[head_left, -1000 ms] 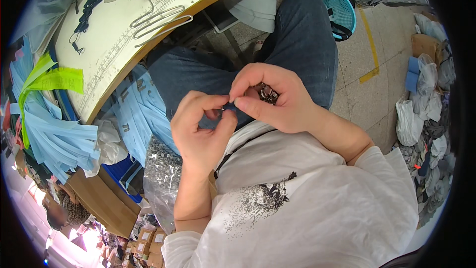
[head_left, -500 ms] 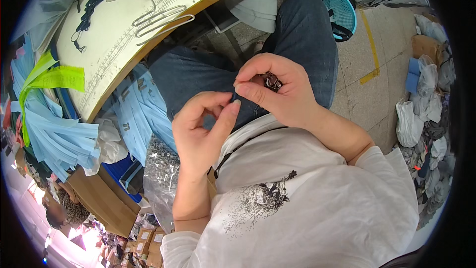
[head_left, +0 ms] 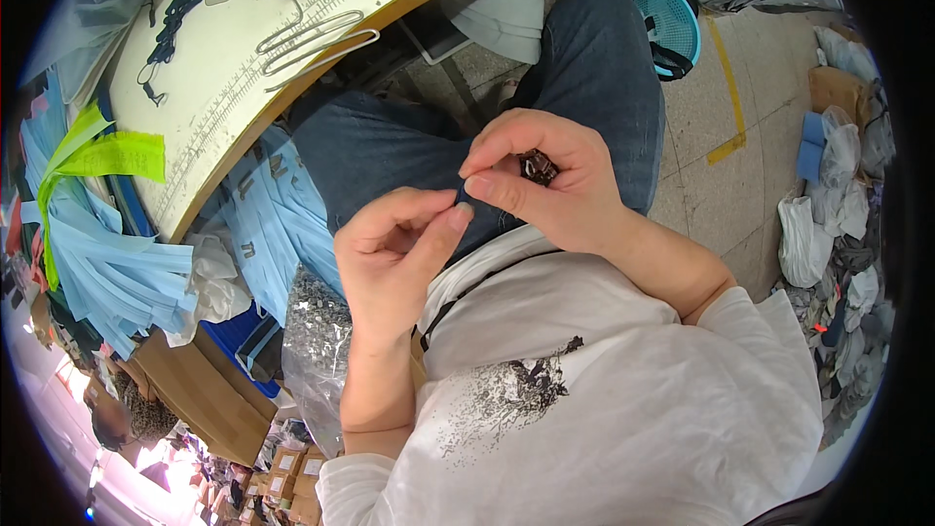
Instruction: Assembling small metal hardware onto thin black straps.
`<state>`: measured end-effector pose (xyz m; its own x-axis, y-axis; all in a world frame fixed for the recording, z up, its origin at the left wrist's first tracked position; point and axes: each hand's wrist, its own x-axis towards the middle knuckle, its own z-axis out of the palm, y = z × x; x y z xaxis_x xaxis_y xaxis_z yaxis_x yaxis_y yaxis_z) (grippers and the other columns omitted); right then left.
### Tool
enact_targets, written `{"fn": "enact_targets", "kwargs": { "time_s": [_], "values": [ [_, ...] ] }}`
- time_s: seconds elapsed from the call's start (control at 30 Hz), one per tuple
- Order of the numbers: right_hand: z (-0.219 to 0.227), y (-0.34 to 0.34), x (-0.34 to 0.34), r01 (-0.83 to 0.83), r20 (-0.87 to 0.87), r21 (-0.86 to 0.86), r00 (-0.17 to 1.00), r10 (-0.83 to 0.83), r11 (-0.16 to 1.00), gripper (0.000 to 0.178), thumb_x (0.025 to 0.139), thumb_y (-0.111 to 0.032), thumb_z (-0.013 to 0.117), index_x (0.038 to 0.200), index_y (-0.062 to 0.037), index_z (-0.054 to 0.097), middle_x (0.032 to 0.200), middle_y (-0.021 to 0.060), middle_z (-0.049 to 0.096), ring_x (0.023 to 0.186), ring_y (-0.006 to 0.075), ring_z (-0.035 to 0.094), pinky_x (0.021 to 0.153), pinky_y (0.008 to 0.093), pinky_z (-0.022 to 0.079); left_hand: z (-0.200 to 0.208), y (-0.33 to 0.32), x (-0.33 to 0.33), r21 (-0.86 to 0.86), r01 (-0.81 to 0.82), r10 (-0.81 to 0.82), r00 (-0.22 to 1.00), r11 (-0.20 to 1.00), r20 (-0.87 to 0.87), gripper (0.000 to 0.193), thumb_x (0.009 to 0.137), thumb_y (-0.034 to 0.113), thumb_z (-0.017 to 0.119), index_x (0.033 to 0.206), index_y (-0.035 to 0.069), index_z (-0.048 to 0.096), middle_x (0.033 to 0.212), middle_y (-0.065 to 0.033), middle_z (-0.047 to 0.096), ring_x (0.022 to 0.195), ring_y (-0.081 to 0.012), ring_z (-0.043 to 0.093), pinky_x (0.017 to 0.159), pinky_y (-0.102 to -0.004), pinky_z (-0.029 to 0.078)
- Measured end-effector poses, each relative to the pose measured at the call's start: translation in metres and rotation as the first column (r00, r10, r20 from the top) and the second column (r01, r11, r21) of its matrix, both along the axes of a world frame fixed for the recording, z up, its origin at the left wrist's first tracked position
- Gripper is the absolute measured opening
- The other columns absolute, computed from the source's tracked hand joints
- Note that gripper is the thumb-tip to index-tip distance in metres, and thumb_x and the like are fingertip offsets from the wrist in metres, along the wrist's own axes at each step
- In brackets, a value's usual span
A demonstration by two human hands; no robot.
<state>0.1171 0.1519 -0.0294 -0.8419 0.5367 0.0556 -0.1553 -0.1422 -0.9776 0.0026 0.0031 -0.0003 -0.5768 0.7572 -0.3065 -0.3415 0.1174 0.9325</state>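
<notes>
Head view: hands (head_left: 467, 214) slightly further apart.

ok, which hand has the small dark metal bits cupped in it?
The right hand: a cluster of small dark metal pieces sits in its curled palm. The left hand holds none that show; its thumb meets the right fingertips.

The person wears a white shirt (head_left: 604, 399) with long sleeves pushed up and a dark speckled picture on the front. A thin dark strap (head_left: 458, 297) crosses it. The trousers are blue jeans (head_left: 584, 68).
</notes>
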Motion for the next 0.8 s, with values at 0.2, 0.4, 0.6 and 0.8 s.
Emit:
{"fn": "enact_targets", "kwargs": {
  "time_s": [0.2,0.4,0.6,0.8],
  "values": [
    [-0.002,0.000,0.000,0.032,0.008,0.099,0.999,-0.033,0.995,0.015,0.081,0.002,0.073,0.093,-0.0025,0.065,0.092,0.0064,0.064,0.069,0.0067,0.054,0.059,0.0197,0.042,-0.008,-0.001,0.002,0.081,-0.065,0.056,0.993,0.995,0.105,0.019,0.081,-0.014,0.066,0.097,-0.005,0.067,0.087,-0.0086,0.067,0.076,-0.0098,0.064,0.067,-0.0191,0.050],
    [-0.010,0.002,-0.004,0.130,-0.118,0.390,0.989,-0.090,0.911,0.015,0.079,0.001,0.073,0.091,-0.0027,0.065,0.086,0.0076,0.065,0.067,0.0100,0.056,0.055,0.0215,0.042,-0.010,0.002,0.009,0.007,-0.138,0.136,0.979,0.990,0.151,0.016,0.083,-0.011,0.064,0.097,-0.004,0.067,0.087,-0.0114,0.069,0.073,-0.0111,0.064,0.063,-0.0205,0.049],
    [-0.005,0.000,-0.004,0.150,-0.105,0.420,0.988,-0.117,0.895,0.017,0.080,0.001,0.072,0.095,-0.0031,0.065,0.085,0.0054,0.064,0.066,0.0085,0.056,0.055,0.0213,0.043,-0.018,0.002,0.014,0.083,-0.244,0.193,0.899,0.966,0.394,0.015,0.087,-0.006,0.061,0.100,-0.002,0.067,0.085,-0.0147,0.070,0.069,-0.0123,0.063,0.054,-0.0201,0.041],
    [-0.001,-0.001,-0.001,0.034,0.076,0.004,0.997,-0.034,0.999,0.020,0.084,0.000,0.070,0.103,-0.0017,0.063,0.086,0.0007,0.061,0.069,0.0033,0.052,0.059,0.0179,0.040,-0.026,0.001,0.020,0.105,-0.252,0.220,0.943,0.962,0.250,0.016,0.086,-0.009,0.062,0.101,-0.003,0.066,0.093,-0.0117,0.068,0.073,-0.0136,0.065,0.057,-0.0203,0.045]
  ]
}}
